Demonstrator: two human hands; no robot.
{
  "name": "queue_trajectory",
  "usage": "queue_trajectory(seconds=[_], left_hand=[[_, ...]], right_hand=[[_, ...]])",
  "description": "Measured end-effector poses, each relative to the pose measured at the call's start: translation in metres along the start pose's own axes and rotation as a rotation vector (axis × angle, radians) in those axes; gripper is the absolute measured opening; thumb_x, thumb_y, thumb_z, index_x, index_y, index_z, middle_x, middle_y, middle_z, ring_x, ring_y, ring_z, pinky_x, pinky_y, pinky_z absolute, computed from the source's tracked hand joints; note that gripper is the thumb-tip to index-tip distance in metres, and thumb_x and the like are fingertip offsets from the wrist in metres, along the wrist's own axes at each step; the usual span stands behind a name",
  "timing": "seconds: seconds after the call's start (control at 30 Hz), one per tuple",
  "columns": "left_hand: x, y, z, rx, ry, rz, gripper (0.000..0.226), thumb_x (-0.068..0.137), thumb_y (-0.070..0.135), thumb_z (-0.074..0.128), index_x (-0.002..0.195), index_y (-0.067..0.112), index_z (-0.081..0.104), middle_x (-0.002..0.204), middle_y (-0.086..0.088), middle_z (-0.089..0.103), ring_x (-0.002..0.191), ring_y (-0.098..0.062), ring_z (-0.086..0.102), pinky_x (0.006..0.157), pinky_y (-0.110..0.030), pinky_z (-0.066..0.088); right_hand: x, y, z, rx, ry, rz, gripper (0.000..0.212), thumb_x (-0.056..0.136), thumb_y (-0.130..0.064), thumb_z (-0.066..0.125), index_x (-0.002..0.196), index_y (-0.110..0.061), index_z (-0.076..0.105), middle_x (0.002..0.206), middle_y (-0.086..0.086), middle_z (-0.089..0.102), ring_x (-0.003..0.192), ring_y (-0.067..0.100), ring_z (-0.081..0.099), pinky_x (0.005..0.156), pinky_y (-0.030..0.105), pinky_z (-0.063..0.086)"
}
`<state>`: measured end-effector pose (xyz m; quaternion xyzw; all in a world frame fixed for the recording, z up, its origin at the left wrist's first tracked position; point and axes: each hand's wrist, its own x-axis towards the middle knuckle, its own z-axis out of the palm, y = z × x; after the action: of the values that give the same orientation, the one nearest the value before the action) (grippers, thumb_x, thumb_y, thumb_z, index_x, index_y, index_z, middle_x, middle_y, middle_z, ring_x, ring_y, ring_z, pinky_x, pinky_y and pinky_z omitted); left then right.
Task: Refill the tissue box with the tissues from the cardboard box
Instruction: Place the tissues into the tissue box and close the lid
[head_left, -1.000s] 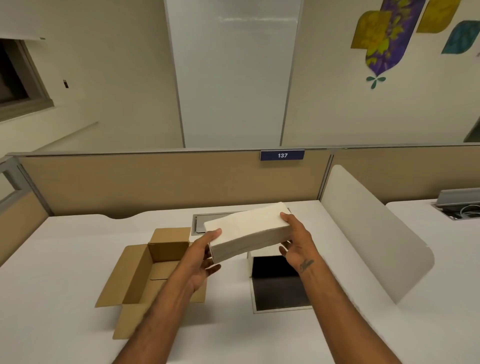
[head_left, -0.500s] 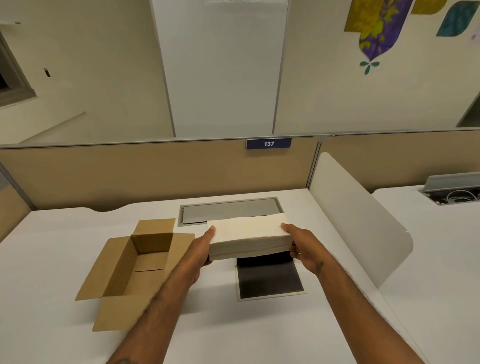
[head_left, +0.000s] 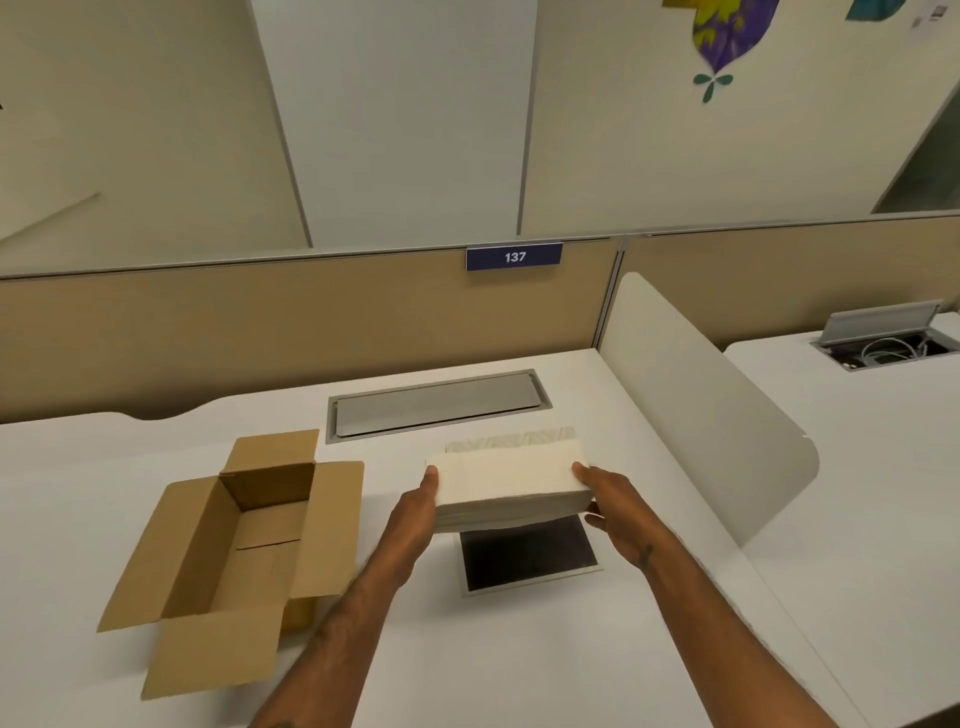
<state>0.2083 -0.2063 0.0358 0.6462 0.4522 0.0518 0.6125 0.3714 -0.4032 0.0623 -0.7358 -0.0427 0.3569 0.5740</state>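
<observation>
Both hands hold the tissue stack (head_left: 511, 480) over the tissue box (head_left: 527, 558).

Left hand (head_left: 415, 512) grips the stack's left end, right hand (head_left: 610, 499) the right end; fingers closed around it, thumbs on top. Stack is level, clear of the white bench (head_left: 467, 654), covering the far part of the tissue box's dark opening. Cardboard box (head_left: 234, 551) sits to the left, flaps open, no tissues visible inside.

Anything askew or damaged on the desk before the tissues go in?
Nothing stands out. The tissue stack is squared and level between the left hand and right hand, above the tissue box. The cardboard box sits open and empty, undamaged.
</observation>
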Motion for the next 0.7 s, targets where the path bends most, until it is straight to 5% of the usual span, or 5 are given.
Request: queue_trajectory(seconds=[0.3, 0.7], left_hand=[[0.017, -0.025, 0.029, -0.043, 0.055, -0.064, 0.061, 0.093, 0.061, 0.037, 0.129, 0.014, 0.051, 0.117, -0.004, 0.058, 0.102, -0.025, 0.055, 0.089, -0.037, 0.044], [0.038, -0.058, 0.082, -0.119, 0.065, -0.208, 0.058, 0.097, 0.053, 0.036, 0.138, 0.013, 0.044, 0.137, -0.009, 0.052, 0.12, -0.027, 0.05, 0.107, -0.042, 0.04]], right_hand=[[0.028, 0.031, -0.021, 0.003, -0.057, 0.053, 0.039, 0.1, -0.029, 0.048, 0.136, -0.012, 0.051, 0.121, 0.003, 0.059, 0.117, 0.024, 0.052, 0.096, 0.035, 0.041], [0.076, 0.08, -0.044, -0.054, -0.09, 0.139, 0.041, 0.102, -0.024, 0.045, 0.139, -0.009, 0.051, 0.134, 0.009, 0.058, 0.119, 0.024, 0.052, 0.097, 0.032, 0.038]])
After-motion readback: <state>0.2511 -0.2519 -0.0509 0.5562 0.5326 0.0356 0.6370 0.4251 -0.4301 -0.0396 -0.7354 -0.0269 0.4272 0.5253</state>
